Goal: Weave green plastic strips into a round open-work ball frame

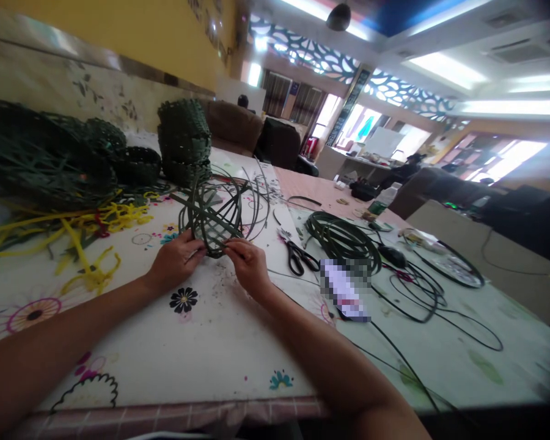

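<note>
A loosely woven, rounded frame of dark green strips (213, 214) stands over the flowered tablecloth, long strip ends curving out at its back and right. My left hand (178, 260) grips its lower left edge with bent fingers. At the lower right edge, my right hand (248, 264) pinches the strips between thumb and fingers. The two hands are a short distance apart at the near side of the frame. Black-handled scissors (297, 255) lie to the right of my right hand, beside a coil of green strip (343, 241).
Finished-looking green baskets (183, 140) and yellow strips (87, 244) occupy the left side. A phone-like blurred object (343, 290), a dark mouse-shaped item (393, 256), loose loops (421, 305) and a bottle (385, 200) are on the right. Strips trail toward the near edge.
</note>
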The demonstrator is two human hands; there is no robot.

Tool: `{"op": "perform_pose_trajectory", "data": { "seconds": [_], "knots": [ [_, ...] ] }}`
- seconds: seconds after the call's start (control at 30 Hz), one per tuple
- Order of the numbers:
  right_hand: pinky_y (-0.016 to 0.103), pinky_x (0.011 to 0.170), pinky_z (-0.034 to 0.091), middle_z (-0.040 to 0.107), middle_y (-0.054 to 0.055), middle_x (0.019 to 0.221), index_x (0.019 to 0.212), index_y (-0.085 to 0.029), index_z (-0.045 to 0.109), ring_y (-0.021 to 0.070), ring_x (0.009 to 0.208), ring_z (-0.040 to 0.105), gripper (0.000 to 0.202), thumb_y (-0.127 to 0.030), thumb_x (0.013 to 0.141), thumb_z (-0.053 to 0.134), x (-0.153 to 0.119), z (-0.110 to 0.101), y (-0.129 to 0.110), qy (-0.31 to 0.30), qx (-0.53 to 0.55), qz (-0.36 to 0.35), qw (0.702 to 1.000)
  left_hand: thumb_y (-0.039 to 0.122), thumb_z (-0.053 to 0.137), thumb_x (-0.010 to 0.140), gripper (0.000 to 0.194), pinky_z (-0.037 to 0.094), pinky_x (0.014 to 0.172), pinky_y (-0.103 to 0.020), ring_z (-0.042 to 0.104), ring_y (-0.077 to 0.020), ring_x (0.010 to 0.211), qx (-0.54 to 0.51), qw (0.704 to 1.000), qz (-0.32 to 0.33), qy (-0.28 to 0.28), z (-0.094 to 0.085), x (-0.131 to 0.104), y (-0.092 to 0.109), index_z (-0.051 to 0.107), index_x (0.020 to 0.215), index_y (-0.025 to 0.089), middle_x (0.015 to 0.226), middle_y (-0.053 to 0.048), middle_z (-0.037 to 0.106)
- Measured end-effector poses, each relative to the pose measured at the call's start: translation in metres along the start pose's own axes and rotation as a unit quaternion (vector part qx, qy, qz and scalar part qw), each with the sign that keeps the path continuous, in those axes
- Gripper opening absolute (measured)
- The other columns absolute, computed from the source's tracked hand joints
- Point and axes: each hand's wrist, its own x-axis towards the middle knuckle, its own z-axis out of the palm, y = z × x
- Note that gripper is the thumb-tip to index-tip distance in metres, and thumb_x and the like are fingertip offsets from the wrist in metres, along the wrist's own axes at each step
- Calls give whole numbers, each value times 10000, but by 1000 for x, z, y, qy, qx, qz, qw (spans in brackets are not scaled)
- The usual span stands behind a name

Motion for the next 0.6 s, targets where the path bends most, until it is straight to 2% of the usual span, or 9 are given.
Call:
{"op": "perform_pose_trajectory", "data": {
  "seconds": [0.1,0.17,0.3,0.43,0.6],
  "knots": [
    [264,861,541,766,52,976,848,-211,758,171,925,715,132,-219,891,633,2,-1,1,-8,-10,4,1000,333,474,963,260,488,782,-305,620,-208,907,3,1000,16,-4,-1,0,1,695,969,196,1005,-76,590],
    [247,812,533,765,43,927,847,-209,756,163,875,711,140,-220,898,626,3,-2,0,-17,-31,16,999,388,506,954,268,486,772,-310,613,-216,898,11,1000,21,-8,0,0,2,687,988,194,992,-79,576],
    [224,711,492,753,17,817,837,-209,755,142,745,677,162,-240,911,614,2,-2,-4,-42,-88,50,994,517,617,885,327,480,747,-306,601,-214,849,30,999,-18,19,4,-1,5,683,897,196,961,-69,574],
    [215,688,475,746,6,785,828,-201,754,134,725,668,177,-250,913,606,1,-1,-7,-36,-67,58,995,500,612,899,302,474,745,-285,585,-181,819,-30,997,-45,57,6,-1,10,705,888,214,939,-49,577],
    [211,679,482,750,9,784,838,-189,755,137,732,678,187,-254,912,595,-2,2,-9,-24,-17,61,998,491,652,869,290,422,630,-280,489,-140,669,-105,987,-80,91,6,1,13,735,870,213,788,-7,479]
  ]
}}
